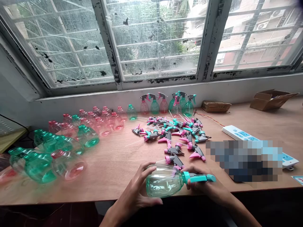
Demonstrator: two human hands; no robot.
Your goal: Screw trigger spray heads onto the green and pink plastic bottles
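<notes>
A clear green spray bottle lies sideways above the table's front edge, base to the left. My left hand wraps around its base end, thumb below and fingers above. At the neck, my right hand grips the teal collar and trigger sprayer; some of its fingers are hidden behind the sprayer. The sprayer sits on the bottle's mouth, though how tightly I cannot tell. Just beyond my hands lies a heap of loose trigger sprayers, grey with pink or teal parts, some with thin dip tubes.
Headless green bottles and pink bottles stand on the left of the wooden table. Several bottles with sprayers line the window wall. To the right are a power strip, a blurred patch, a flat carton and an open cardboard box.
</notes>
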